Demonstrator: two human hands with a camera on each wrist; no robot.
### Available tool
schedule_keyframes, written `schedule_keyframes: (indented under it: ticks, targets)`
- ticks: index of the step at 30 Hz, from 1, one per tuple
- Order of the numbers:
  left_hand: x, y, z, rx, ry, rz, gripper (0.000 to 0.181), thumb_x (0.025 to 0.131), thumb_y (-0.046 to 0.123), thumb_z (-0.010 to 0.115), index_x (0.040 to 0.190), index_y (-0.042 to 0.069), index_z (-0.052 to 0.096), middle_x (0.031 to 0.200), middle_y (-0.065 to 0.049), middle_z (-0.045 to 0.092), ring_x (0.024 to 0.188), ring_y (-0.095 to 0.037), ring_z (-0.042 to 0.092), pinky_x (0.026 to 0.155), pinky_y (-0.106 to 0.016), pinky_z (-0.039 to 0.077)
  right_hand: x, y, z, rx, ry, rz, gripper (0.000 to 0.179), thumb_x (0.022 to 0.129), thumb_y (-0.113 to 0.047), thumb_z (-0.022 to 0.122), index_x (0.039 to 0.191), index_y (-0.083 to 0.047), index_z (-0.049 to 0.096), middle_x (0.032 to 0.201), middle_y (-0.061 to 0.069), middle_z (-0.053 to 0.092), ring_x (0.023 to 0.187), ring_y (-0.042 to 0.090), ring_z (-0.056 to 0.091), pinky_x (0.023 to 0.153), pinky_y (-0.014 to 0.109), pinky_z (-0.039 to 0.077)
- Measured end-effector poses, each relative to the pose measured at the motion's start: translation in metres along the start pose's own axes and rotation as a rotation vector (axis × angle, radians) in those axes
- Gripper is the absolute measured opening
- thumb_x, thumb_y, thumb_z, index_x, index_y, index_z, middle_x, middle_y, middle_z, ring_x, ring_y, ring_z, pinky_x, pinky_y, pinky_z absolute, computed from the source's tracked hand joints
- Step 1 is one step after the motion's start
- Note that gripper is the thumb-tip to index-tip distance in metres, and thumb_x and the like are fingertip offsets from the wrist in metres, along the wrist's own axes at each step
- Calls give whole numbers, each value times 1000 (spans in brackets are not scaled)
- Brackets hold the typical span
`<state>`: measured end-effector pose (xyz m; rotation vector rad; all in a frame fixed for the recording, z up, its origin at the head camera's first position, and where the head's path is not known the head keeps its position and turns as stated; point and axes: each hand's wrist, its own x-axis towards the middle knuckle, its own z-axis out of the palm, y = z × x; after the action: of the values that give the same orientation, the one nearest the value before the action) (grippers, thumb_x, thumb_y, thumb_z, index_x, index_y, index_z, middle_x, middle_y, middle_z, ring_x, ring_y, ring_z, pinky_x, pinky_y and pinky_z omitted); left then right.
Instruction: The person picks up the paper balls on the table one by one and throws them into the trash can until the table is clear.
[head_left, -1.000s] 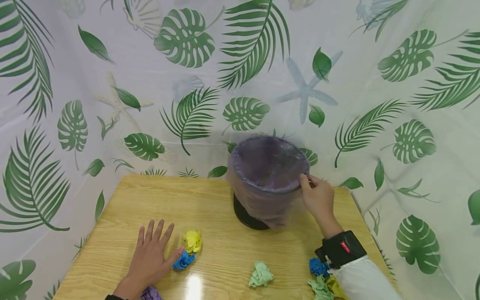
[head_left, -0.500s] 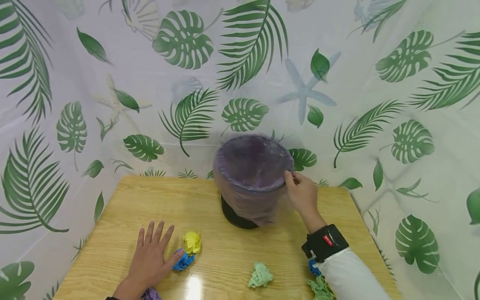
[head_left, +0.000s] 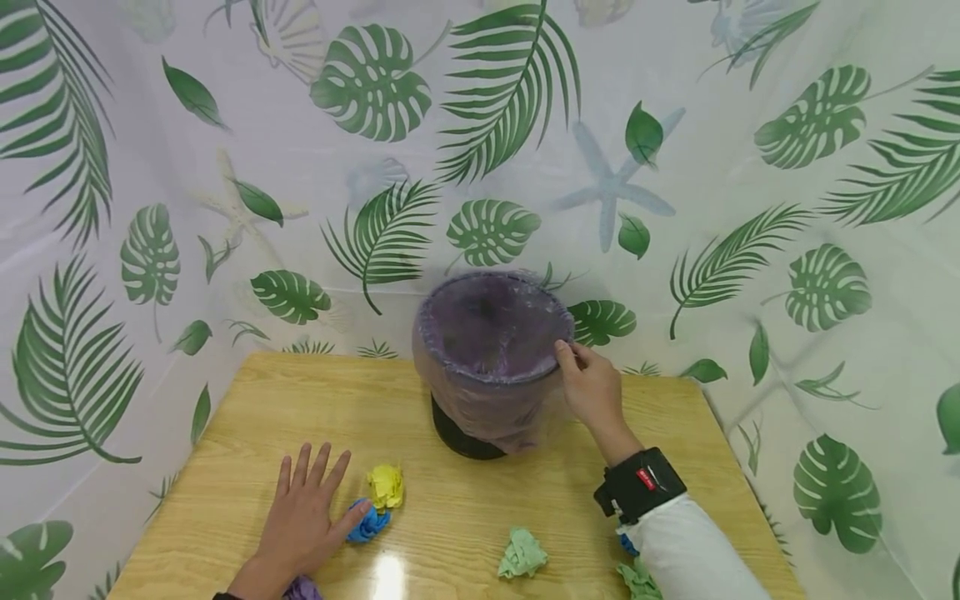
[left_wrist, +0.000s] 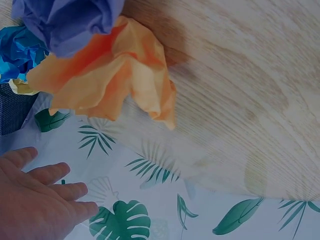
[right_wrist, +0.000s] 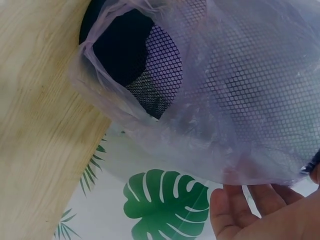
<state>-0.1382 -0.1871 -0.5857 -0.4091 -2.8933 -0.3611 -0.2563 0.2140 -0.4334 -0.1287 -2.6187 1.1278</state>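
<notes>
A black mesh wastebasket (head_left: pixel 467 437), lined with a thin purple plastic bag (head_left: pixel 483 410), stands near the back of the wooden table. My right hand (head_left: pixel 592 392) pinches its rim on the right side, thumb on the inner edge. From the right wrist view, the fingers (right_wrist: pixel 267 200) lie outside against the bag, and the mesh shows through it. My left hand (head_left: pixel 303 517) is spread with straight fingers at the front left. Its thumb overlaps a blue crumpled paper ball (head_left: pixel 369 523); whether they touch I cannot tell. A yellow paper ball (head_left: pixel 386 486) lies just beyond.
Pale green crumpled paper (head_left: pixel 522 553) lies at the front middle. More green paper (head_left: pixel 639 579) and blue paper (head_left: pixel 628 544) are partly under my right sleeve. Purple paper (head_left: pixel 303 588) sits by my left wrist; orange paper (left_wrist: pixel 115 75) shows in the left wrist view. A leaf-print curtain (head_left: pixel 495 150) surrounds the table.
The wastebasket has shifted left across the table, my right hand keeping its hold on the rim. My left hand and the paper balls have stayed in place.
</notes>
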Motion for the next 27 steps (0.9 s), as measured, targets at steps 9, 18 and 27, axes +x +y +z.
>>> schedule_keyframes:
  ticks: [9,18,27]
  targets:
    - [0,-3,0,-11,13,0,80,90,72,36,149,18,32,152,-19,27,141,-38,3,111,-61,3,-10,17,-4,106,-35,-18,65,101,-57,24,144,-12,41,144,12,44,129,32,39,105,51,33]
    - [1,-3,3,-23,17,1,79,90,71,37,150,19,31,152,-18,26,140,-41,8,111,-61,4,-28,48,-11,-33,-25,-93,60,104,-49,23,145,-6,36,139,20,46,117,38,49,92,57,41]
    - [2,-4,4,-22,19,8,80,90,72,36,150,19,30,152,-19,26,141,-37,3,111,-60,3,-62,84,-19,-359,-88,-217,63,102,-50,31,144,-4,39,137,25,46,119,49,42,90,71,32]
